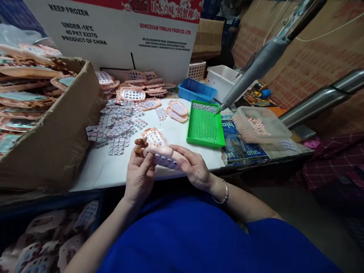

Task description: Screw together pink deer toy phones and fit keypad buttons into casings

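A pink plastic shell (162,150) with brown antler-like knobs at its left end and a strip of bluish-white keys along its lower side is held up over the table's front edge. My left hand (139,176) grips its left end, thumb on the near side. Around its right end my right hand (196,167) is closed. Just behind the held shell, another pink shell with a key grid (153,137) lies on the white table. Loose key pads (116,123) are heaped to the left of it.
A cardboard box (54,125) full of pink shells stands at left. Behind are stacked shells (131,94) and a blue tray (197,91). Right of centre sit a green tray (206,129), a hanging grey-wrapped tool (250,72) and a clear bin (263,125) with small pink parts.
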`<state>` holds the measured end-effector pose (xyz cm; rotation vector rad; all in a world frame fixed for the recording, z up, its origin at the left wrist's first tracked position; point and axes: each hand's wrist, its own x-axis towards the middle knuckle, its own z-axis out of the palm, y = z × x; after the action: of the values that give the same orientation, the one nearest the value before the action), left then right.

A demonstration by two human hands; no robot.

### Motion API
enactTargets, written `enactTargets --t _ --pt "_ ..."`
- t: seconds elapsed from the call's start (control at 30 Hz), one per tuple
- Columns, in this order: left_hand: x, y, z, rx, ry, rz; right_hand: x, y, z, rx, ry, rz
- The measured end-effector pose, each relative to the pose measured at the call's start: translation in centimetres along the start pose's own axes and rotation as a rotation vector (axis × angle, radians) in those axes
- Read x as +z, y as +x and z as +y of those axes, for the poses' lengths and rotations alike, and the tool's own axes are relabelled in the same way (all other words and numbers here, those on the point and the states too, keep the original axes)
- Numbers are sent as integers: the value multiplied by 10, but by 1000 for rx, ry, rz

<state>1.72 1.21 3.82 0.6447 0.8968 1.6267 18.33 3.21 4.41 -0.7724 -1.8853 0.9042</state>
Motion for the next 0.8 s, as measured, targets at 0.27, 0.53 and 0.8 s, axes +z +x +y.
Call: enactTargets --t 0.27,0.53,0.8 --pt "-18 -15 6 245 231 8 21 5 5 262 323 -1" --pt "-25 -28 4 49 293 -124 59 10 8 644 870 -174" --pt "-73 -43 47 140 850 22 41 21 9 300 84 -334"
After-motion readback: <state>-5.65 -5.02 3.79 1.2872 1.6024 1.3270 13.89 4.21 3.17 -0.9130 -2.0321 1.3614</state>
